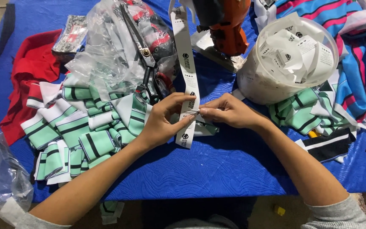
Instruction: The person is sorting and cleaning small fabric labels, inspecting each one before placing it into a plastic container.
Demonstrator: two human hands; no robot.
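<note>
A long white label strip [186, 63] with black printed marks hangs down over the blue quilted table cover [200, 169]. My left hand [164, 121] pinches the strip from the left, thumb and fingers on its lower part. My right hand [229, 112] pinches the same strip from the right, fingertips meeting the left hand's at the strip's edge. The strip's bottom end [184, 140] lies below my left hand.
A pile of green, white and black striped fabric pieces [77, 135] lies left. Large black scissors [147, 63] rest on a clear plastic bag. A clear tub [250, 85] of cut labels stands right, an orange machine [227, 25] behind. Red cloth [30, 72] far left.
</note>
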